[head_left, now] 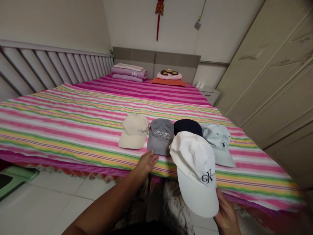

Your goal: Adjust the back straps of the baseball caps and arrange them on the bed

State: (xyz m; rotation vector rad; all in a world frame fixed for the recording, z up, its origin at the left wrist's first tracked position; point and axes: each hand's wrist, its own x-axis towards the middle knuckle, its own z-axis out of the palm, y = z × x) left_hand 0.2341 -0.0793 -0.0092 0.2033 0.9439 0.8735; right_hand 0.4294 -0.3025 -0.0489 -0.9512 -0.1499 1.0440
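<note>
In my right hand (pixel 226 210) is a white baseball cap (pixel 193 163) with dark letters on its front, gripped at the edge of the brim and tilted above the bed's near side. My left hand (pixel 148 161) lies by the front of a grey cap (pixel 160 135) with white script; its fingers stretch out at the brim, and whether they touch it is unclear. To the left rests a beige cap (pixel 134 130). A dark cap (pixel 187 126) is partly hidden behind the white one. Furthest right lies a pale blue cap (pixel 218 143) with a small dark logo.
A striped sheet (pixel 73 120) covers the bed. Folded purple bedding (pixel 129 73) and an orange and pink pile (pixel 168 79) sit near the headboard (pixel 176 60). Wardrobe doors (pixel 274 78) stand at right, a railing (pixel 61 65) at left, a green stool (pixel 19 176) on the floor.
</note>
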